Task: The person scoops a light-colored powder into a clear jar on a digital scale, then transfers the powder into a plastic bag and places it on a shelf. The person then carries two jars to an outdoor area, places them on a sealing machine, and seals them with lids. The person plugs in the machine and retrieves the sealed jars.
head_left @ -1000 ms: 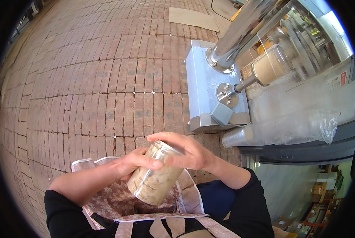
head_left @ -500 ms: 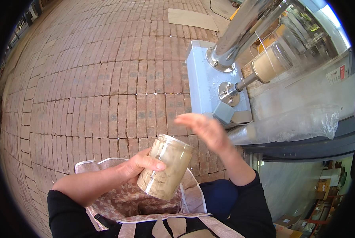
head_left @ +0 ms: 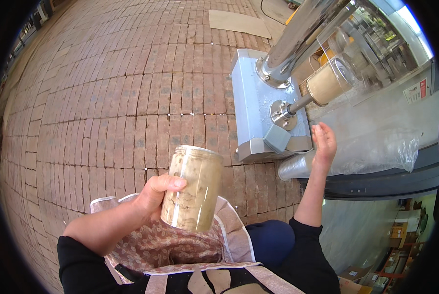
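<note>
Down over the lap, the left hand (head_left: 153, 193) is gripping a clear plastic jar (head_left: 192, 187) filled with pale beige powder, its fingers (head_left: 173, 182) clamped around the side of the jar, thumb lying across the front. The jar is standing slightly tilted, its top leaning away from the body, and it is hanging above a patterned apron (head_left: 170, 242) with a light border. The right hand (head_left: 323, 143) is reaching out well apart from the jar, its fingers spread and holding nothing, hovering just beside a stack of clear plastic cups (head_left: 294, 166) lying on its side. A crumpled clear plastic bag (head_left: 376, 152) is resting on the grey worktop (head_left: 391, 110) next to that hand. Beyond it, a grey machine base (head_left: 251, 103) is carrying a shiny steel column (head_left: 298, 39) and a second powder-filled jar (head_left: 327, 83) mounted on a short shaft. Red brick paving (head_left: 106, 98) is covering the floor.
</note>
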A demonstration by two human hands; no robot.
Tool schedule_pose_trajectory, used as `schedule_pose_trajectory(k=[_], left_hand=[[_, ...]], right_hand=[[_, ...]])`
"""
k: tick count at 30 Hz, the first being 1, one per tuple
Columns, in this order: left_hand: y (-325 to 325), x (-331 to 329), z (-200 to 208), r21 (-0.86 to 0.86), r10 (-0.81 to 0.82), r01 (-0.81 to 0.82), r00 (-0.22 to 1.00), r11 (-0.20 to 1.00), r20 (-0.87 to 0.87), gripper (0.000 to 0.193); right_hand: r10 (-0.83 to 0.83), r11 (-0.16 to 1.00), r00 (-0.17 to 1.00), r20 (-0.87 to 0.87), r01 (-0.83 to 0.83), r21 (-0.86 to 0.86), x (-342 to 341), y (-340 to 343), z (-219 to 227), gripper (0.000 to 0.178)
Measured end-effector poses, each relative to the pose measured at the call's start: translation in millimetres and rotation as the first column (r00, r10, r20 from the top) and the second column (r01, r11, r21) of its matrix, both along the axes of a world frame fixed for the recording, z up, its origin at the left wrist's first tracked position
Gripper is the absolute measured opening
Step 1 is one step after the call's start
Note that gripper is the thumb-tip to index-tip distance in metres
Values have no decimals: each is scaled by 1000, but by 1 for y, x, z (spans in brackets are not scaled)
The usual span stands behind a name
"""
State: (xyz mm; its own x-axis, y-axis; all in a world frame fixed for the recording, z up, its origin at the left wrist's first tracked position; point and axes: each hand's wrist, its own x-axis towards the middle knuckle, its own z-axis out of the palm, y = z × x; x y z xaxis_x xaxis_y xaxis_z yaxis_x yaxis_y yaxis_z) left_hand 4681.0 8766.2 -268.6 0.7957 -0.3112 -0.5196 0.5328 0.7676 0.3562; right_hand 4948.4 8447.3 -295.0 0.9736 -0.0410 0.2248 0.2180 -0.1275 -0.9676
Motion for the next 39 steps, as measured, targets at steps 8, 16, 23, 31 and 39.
schedule_pose_trajectory(k=[8, 16, 23, 31, 39], left_hand=[[0, 0, -1, -12, 3, -3, 1000, 1000, -18, 74], [-5, 1, 5, 5, 50, -50, 999, 999, 4, 73], [-6, -5, 11, 17, 74, -74, 997, 997, 20, 73], [-11, -27, 17, 123, 110, -93, 984, 988, -137, 78], [4, -47, 42, 168, 247, -203, 920, 965, -305, 78]], right_hand=[[-123, 984, 950, 287, 154, -87, 66, 11, 27, 96], [-98, 974, 881, 462, 181, -138, 110, 52, 43, 87], [170, 851, 692, 701, 256, -459, 83, 77, 60, 77], [448, 781, 679, 582, 21, -625, 59, 123, 11, 73], [716, 676, 672, 189, -602, -424, 78, 222, -110, 77]])
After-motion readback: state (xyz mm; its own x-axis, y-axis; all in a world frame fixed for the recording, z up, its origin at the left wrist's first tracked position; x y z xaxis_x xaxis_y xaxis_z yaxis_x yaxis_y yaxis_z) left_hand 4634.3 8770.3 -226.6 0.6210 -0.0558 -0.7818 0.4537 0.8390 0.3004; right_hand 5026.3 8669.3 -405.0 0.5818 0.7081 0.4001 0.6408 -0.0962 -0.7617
